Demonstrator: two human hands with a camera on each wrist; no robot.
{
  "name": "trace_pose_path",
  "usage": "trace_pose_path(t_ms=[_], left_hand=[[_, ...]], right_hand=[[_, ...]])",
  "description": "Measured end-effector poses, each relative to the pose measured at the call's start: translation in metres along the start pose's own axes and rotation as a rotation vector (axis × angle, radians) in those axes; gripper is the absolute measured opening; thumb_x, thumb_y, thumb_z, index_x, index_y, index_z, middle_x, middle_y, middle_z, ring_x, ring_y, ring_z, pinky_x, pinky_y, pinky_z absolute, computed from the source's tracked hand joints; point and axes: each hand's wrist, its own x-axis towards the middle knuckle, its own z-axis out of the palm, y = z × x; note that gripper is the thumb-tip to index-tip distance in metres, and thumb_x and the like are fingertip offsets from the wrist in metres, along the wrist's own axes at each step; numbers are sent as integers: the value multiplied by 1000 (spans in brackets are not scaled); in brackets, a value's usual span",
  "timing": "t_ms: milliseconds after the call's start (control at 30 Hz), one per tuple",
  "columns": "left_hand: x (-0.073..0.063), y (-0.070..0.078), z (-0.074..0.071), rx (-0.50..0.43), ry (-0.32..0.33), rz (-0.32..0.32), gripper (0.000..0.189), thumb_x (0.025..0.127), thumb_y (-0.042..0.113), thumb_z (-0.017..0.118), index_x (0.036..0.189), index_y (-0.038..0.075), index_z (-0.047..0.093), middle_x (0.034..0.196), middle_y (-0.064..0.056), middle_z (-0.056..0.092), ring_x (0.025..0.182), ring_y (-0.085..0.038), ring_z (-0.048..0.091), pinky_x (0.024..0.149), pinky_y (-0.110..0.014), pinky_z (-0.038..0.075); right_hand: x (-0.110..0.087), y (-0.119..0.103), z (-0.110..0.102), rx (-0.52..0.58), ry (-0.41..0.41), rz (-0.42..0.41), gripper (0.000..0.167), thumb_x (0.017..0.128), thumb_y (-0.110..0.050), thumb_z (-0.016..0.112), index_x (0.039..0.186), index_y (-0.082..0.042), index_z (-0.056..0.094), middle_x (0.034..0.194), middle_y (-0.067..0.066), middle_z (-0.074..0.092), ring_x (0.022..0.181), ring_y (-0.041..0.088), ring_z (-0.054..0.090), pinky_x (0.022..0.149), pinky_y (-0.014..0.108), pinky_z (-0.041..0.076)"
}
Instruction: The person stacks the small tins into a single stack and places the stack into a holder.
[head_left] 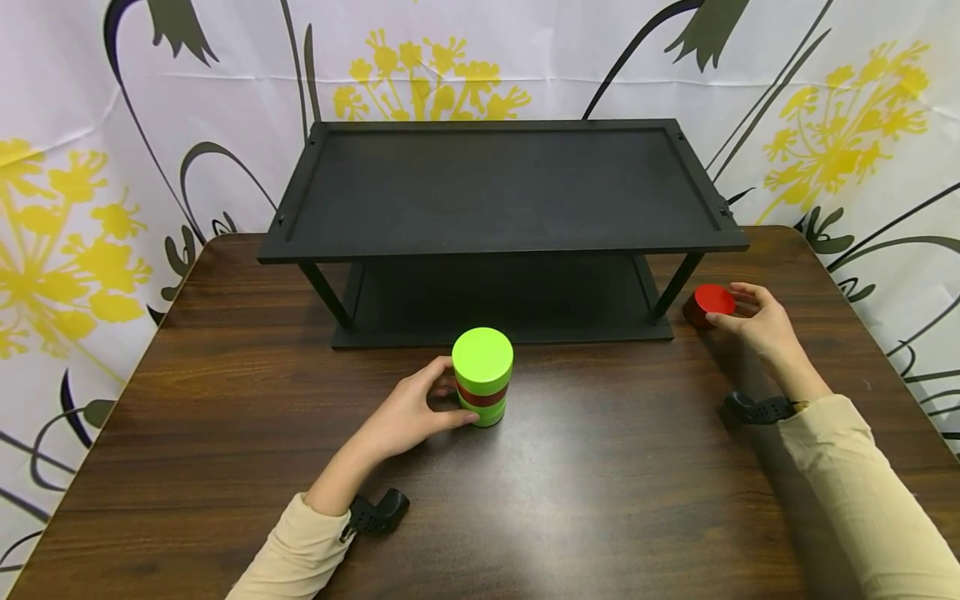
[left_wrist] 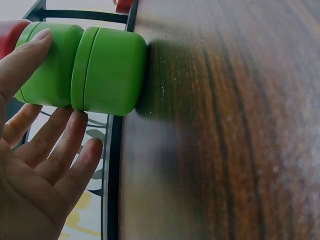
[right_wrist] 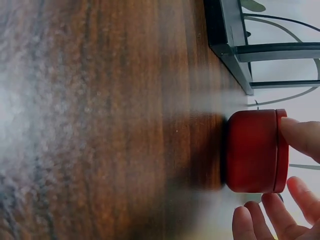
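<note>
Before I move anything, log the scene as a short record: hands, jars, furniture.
Left hand: curved round the stack
Right hand: curved round the red jar
Stack make-up: green on top, a red layer between green ones
Stack place: in front of the shelf
Red jar place: right of the shelf
Shelf: black, two levels
Table: dark brown wood
Backdrop: white, floral

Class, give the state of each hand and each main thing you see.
Stack: upright, green on top, lower two jars lidded
Red jar: upright, lidded
Shelf: standing on table
Left hand: thumb and fingers around stack
Right hand: thumb and fingers at red jar's lid
</note>
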Motion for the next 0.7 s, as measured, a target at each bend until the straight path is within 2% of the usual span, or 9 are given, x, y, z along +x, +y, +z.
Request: trace_pose_path(t_ms=[267,400,533,700], left_hand=[[0,0,0,-1,2,-5,62,81,20,77,134,11,46,131,-13,56,117,-32,60,101,-44,51],[0,0,0,1,3,-6,63,81,20,77,134,12,46,131,-12,56,117,-31,60,101,-44,51],[0,-1,0,2,3,-4,63,81,21,77,134,12,46,131,-12,57,117,-31,60,101,-44,51],[0,-1,0,2,1,-2,63,81,21,77,134,12,46,131,-12,57,117,-31,59,101,-44,51]], right_hand=[[2,0,-1,-37,-43,22,77,93,-26,62,150,0,18,153,29,24,134,45,34,69,2,35],[2,0,-2,-54,-63,21,79,93,-28,62,150,1,16,153,30,23,135,46,32,72,6,35],[3,0,-1,-66,-65,20,79,93,-27,62,150,2,17,152,31,24,134,46,33,77,12,34],[3,1,0,-56,-53,19,77,92,-26,63,149,3,19,151,33,26,133,47,33,76,11,33]])
